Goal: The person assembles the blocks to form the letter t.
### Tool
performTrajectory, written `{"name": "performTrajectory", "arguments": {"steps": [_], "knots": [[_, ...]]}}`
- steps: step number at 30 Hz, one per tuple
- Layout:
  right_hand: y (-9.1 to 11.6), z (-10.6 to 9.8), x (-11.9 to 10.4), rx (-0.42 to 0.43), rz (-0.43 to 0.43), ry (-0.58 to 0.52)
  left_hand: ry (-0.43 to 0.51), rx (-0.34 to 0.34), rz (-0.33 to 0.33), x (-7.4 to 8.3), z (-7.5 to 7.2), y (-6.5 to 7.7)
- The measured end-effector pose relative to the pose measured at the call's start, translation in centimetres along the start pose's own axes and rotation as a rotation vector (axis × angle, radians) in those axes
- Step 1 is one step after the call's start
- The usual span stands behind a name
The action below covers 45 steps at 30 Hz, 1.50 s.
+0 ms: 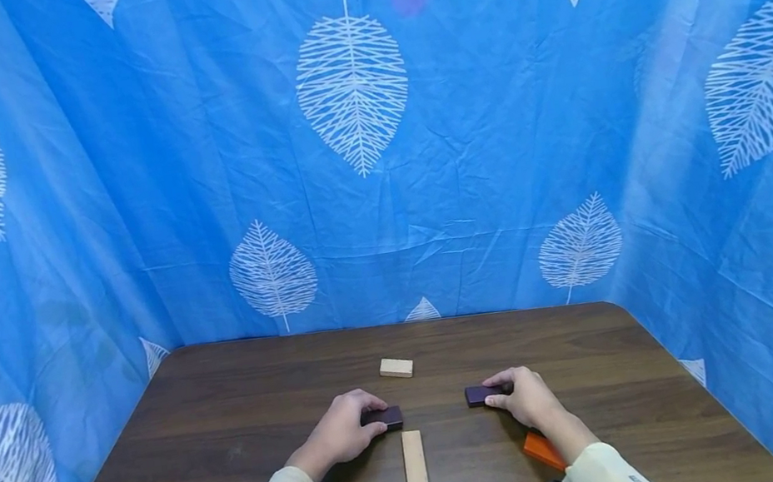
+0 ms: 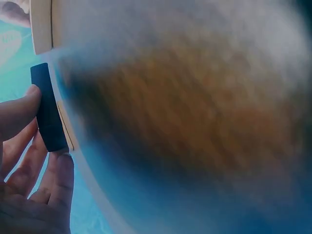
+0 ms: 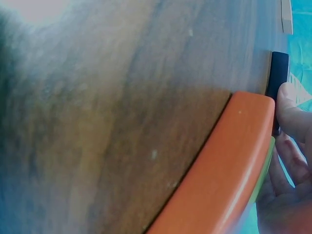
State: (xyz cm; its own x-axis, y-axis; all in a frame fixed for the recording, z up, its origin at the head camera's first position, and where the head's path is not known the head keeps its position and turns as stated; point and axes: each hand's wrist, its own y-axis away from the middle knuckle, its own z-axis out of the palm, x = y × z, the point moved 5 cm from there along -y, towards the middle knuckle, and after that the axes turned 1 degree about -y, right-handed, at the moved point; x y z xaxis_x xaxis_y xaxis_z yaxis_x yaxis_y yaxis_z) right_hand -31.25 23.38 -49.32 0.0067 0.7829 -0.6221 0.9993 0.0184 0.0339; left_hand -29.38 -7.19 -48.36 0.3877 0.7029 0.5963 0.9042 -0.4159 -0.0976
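Observation:
My left hand [image 1: 344, 429] pinches a dark purple block [image 1: 390, 418] left of the table's middle. In the left wrist view the thumb lies on one face of this dark block [image 2: 48, 107], with fingertips at its lower end. To the right, my right hand [image 1: 530, 399] grips a second dark purple block [image 1: 476, 396] by its right part. The right wrist view shows the thumb against that block [image 3: 279, 68]. A gap separates the two dark blocks. A pale wooden block [image 1: 415, 466] lies lengthwise just in front of the left one.
Another pale wooden block [image 1: 396, 368] lies farther back on the brown table [image 1: 243, 390]. An orange block [image 1: 544, 449] sits under the right forearm, with a green edge [image 3: 263, 170] showing behind it in the right wrist view. A blue leaf-print curtain [image 1: 468, 177] surrounds the table.

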Motion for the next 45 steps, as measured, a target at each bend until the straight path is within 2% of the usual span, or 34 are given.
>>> {"name": "performTrajectory", "arguments": {"steps": [7,33,45], "knots": [[0.0,-0.1,0.1,0.004,0.009,-0.010,-0.003,-0.018,0.035,0.6,0.5,0.0],[0.2,0.0,0.0,-0.003,0.027,-0.013,-0.012,-0.055,0.040,1.1,0.7,0.1],[0.1,0.0,-0.1,-0.005,0.012,-0.007,-0.033,-0.079,0.048,1.5,1.3,-0.2]]}}
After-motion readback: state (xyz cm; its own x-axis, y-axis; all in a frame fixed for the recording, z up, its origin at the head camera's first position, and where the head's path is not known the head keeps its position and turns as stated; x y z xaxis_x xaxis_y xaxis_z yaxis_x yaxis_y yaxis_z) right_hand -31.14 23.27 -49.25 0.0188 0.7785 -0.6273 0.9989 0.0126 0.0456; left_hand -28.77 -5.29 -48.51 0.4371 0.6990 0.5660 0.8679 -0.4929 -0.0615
